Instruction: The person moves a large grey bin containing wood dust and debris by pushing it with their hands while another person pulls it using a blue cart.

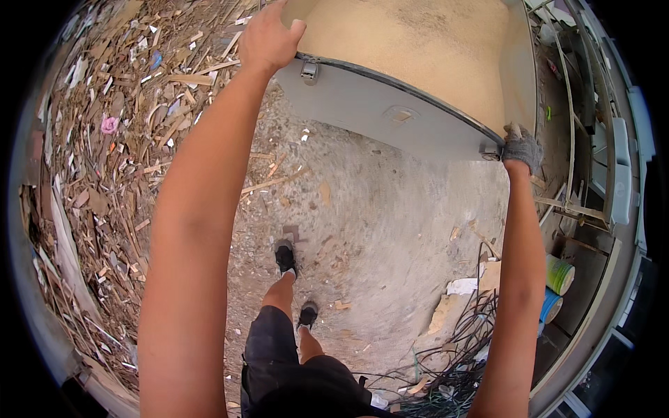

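A large grey metal box (341,104), much like a small truck's bed, stands in front of me. Pale tan sawdust-like material (411,49) fills it. A dark edge strip runs along its near wall, which has a latch (309,71) towards the left end, another latch (490,151) at the right end and a recessed handle (400,115) between. My bare left hand (268,38) is closed over the box's left corner, thumb out, its fingers partly hidden. In a grey glove, my right hand (523,148) grips the right corner beside the latch.
Scrap wood and litter (104,160) are heaped on the left. Tangled black cables (453,369) lie at the lower right, near torn cardboard (442,313). A green bucket (559,274) and a blue bucket (549,306) sit by the right-hand structure. Beneath me is dusty concrete ground (397,230).
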Demonstrator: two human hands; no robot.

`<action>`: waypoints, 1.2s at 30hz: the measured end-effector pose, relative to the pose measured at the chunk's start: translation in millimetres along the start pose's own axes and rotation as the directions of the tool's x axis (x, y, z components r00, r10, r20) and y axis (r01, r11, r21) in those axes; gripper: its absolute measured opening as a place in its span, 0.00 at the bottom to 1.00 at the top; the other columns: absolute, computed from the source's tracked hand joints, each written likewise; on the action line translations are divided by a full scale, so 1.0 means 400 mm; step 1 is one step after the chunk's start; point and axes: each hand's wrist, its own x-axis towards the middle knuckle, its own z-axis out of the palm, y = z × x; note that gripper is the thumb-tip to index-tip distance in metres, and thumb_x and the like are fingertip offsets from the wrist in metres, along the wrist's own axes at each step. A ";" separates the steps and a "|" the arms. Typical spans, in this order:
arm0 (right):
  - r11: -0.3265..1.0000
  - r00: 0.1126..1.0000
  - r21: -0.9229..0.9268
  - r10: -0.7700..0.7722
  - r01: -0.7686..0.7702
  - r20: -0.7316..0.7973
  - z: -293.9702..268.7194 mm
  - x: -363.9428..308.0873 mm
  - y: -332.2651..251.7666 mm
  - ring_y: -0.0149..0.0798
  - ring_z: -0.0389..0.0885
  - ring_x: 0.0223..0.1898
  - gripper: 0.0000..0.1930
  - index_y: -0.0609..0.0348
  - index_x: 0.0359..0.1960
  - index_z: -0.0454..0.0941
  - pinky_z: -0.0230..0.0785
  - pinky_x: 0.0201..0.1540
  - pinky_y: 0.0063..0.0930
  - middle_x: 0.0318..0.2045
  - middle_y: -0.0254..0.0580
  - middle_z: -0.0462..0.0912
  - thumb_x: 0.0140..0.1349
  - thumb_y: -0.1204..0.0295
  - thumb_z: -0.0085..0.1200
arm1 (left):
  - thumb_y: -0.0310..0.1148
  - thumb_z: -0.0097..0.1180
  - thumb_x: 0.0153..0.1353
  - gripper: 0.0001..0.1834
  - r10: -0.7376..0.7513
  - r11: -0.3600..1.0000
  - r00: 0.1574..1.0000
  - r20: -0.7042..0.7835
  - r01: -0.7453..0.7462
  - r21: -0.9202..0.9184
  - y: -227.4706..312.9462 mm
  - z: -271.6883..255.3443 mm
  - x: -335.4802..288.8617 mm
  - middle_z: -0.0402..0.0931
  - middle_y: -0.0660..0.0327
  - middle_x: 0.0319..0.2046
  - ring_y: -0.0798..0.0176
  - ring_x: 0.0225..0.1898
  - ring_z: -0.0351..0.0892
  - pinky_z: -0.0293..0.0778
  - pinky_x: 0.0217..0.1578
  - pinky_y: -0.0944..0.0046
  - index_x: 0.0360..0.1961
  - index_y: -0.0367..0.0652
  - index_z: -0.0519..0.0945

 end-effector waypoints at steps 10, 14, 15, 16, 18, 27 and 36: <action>0.994 0.985 0.044 0.088 -0.095 0.146 0.032 0.465 0.000 0.40 0.81 0.44 0.12 0.45 0.42 0.80 0.71 0.47 0.34 0.41 0.34 0.83 0.57 0.72 0.48 | 0.43 0.50 0.54 0.25 0.108 0.986 0.985 0.132 -0.089 -0.138 0.077 0.160 0.449 0.76 0.46 0.48 0.42 0.52 0.73 0.68 0.53 0.48 0.52 0.44 0.76; 0.970 0.975 0.169 0.149 -0.177 0.163 0.109 0.646 0.038 0.42 0.81 0.44 0.15 0.46 0.41 0.81 0.70 0.49 0.35 0.40 0.36 0.84 0.65 0.62 0.40 | 0.44 0.49 0.53 0.25 0.168 0.979 0.985 -0.031 -0.170 -0.112 0.097 0.306 0.630 0.77 0.45 0.46 0.42 0.50 0.74 0.69 0.52 0.47 0.52 0.45 0.76; 0.973 0.975 0.146 0.157 -0.180 0.157 0.127 0.697 0.055 0.43 0.81 0.44 0.16 0.45 0.41 0.82 0.70 0.49 0.36 0.40 0.36 0.84 0.65 0.60 0.39 | 0.44 0.49 0.54 0.25 0.136 0.985 0.990 0.027 -0.133 -0.111 0.113 0.336 0.686 0.77 0.45 0.45 0.42 0.49 0.75 0.69 0.52 0.47 0.52 0.45 0.76; 0.975 0.974 0.128 0.161 -0.182 0.157 0.134 0.745 0.058 0.43 0.81 0.45 0.17 0.45 0.41 0.82 0.70 0.49 0.36 0.40 0.37 0.84 0.66 0.59 0.37 | 0.44 0.49 0.54 0.25 0.103 0.990 0.991 0.091 -0.094 -0.100 0.128 0.354 0.728 0.77 0.45 0.45 0.42 0.49 0.75 0.69 0.52 0.47 0.52 0.45 0.76; 0.982 0.974 0.072 0.164 -0.177 0.159 0.170 0.844 0.082 0.45 0.80 0.45 0.18 0.44 0.41 0.82 0.70 0.49 0.37 0.41 0.37 0.84 0.66 0.58 0.37 | 0.45 0.49 0.54 0.26 0.130 0.983 0.990 0.049 -0.123 -0.133 0.141 0.403 0.795 0.77 0.44 0.46 0.42 0.50 0.75 0.69 0.53 0.47 0.51 0.44 0.76; 0.968 0.957 0.056 0.233 -0.246 0.174 0.233 1.338 0.138 0.44 0.78 0.51 0.16 0.40 0.46 0.80 0.68 0.52 0.37 0.48 0.34 0.81 0.64 0.61 0.39 | 0.45 0.49 0.55 0.29 0.140 0.989 0.990 0.024 -0.139 -0.052 0.246 0.696 1.281 0.76 0.43 0.48 0.43 0.51 0.74 0.69 0.54 0.49 0.55 0.40 0.74; 0.984 0.963 0.030 0.163 -0.173 0.216 0.366 1.752 0.254 0.43 0.78 0.50 0.16 0.41 0.44 0.80 0.66 0.52 0.36 0.47 0.34 0.82 0.65 0.58 0.38 | 0.47 0.49 0.55 0.29 0.037 0.999 0.966 0.257 -0.042 0.012 0.372 0.876 1.620 0.75 0.46 0.51 0.46 0.55 0.72 0.67 0.55 0.50 0.56 0.44 0.74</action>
